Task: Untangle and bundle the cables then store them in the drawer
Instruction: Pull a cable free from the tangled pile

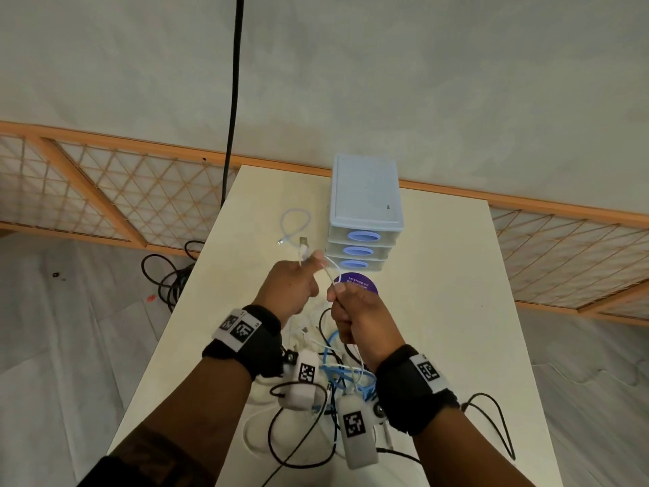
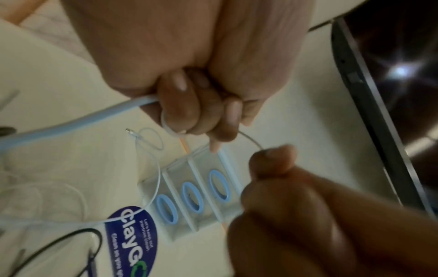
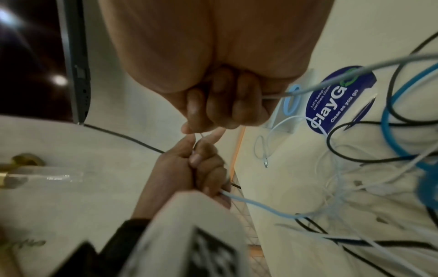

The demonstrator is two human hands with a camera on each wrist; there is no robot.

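Note:
My left hand grips a white cable near its USB plug, fingers curled round it. My right hand pinches the same thin cable a short way along, so a short arc spans the two fists. Both are held above the table in front of a pale blue three-drawer unit, all drawers shut. The cable trails down into a tangle of white, blue and black cables under my wrists. In the right wrist view the right hand meets the left hand.
A small pale blue cable lies looped on the white table, left of the drawers. A round purple sticker lies in front of them. A black cable hangs at the table's far left corner, and more black cables lie on the floor.

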